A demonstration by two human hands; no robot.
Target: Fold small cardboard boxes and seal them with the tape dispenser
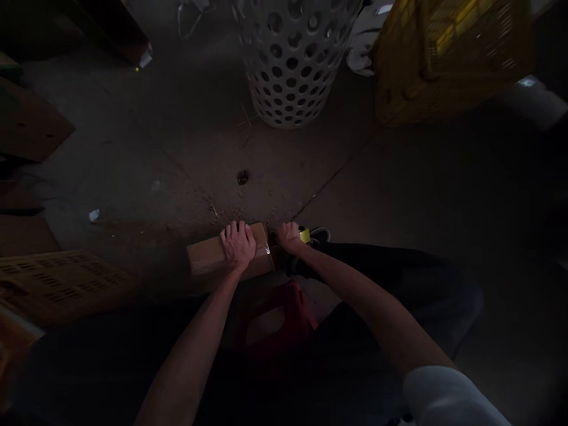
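Note:
A small brown cardboard box [205,258] lies on the concrete floor in front of me. My left hand [238,244] rests flat on top of the box, fingers together and pressing down. My right hand [290,236] is closed at the box's right end, gripping a roll of tape [305,235] with a yellowish core. A strip of clear tape [267,250] glints at the box's right edge. The scene is dim.
A white perforated basket [290,59] stands ahead, with a yellow crate [448,56] to its right. A red stool [275,319] sits under me. A tan slotted crate [62,284] lies at the left, and flat cardboard [26,124] farther left.

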